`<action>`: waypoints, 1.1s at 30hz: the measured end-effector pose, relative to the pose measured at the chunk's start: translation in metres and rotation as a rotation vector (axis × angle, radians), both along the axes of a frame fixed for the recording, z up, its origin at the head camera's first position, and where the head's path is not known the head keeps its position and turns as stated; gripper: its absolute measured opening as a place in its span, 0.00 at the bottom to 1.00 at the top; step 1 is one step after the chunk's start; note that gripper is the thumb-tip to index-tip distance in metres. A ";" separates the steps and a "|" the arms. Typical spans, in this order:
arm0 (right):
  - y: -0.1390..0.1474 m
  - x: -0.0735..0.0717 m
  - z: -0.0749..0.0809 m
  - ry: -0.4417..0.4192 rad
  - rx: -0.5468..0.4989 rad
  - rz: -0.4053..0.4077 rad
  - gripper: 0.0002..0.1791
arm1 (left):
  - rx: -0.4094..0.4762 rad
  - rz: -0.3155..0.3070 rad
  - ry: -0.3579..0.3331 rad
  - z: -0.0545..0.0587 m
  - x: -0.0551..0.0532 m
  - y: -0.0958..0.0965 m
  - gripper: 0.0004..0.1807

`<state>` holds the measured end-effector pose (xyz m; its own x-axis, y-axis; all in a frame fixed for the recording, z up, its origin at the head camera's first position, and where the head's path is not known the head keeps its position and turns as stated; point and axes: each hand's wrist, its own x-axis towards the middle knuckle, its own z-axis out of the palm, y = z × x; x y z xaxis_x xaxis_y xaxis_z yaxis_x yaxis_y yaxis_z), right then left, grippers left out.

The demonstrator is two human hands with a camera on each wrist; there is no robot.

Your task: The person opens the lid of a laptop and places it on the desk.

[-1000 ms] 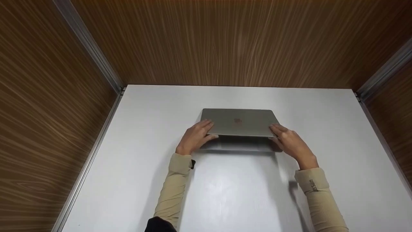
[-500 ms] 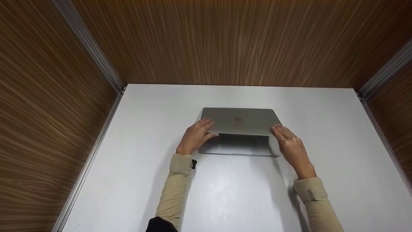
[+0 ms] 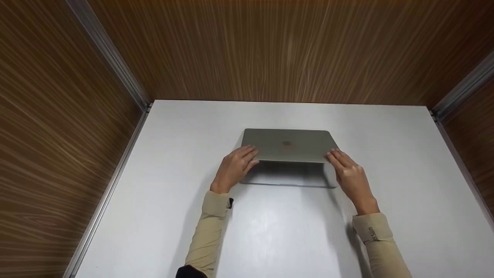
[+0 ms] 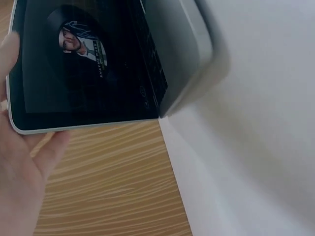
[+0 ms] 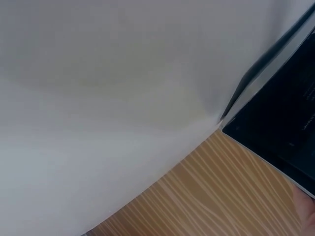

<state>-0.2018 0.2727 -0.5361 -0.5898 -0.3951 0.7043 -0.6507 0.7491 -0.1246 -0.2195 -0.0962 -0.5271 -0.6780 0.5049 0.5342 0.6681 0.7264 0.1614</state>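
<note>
A grey laptop [image 3: 291,152] sits partly open on the white table, its lid leaning over the base [image 3: 285,179]. My left hand [image 3: 230,170] pinches the near left corner of the lid, fingers on top and thumb underneath. On the opposite corner, my right hand [image 3: 352,179] grips the lid with fingers laid over its edge; its thumb is hidden in the head view. The left wrist view shows the lit screen [image 4: 54,93] with a picture on it, and keys beside the hinge. In the right wrist view a dark screen corner [image 5: 280,123] appears, with fingers [image 5: 306,209] at its edge.
The white table [image 3: 278,224] extends around the laptop. Wood-grain panels stand at the back [image 3: 285,50], left [image 3: 69,135] and right, with metal rails [image 3: 112,58] at the corners.
The gap between lid and base has widened slightly, showing more of the base. My right hand has shifted a little toward me, and my left thumb has drawn back slightly along the edge.
</note>
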 end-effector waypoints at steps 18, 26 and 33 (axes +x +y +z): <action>-0.008 -0.011 0.008 0.177 -0.012 0.024 0.26 | 0.038 -0.022 0.110 0.007 -0.009 0.001 0.13; -0.008 -0.014 0.012 0.192 0.003 0.039 0.30 | 0.003 -0.016 0.119 0.011 -0.012 0.003 0.14; -0.008 -0.019 0.020 0.188 0.009 0.039 0.27 | -0.016 -0.018 0.125 0.016 -0.014 0.003 0.18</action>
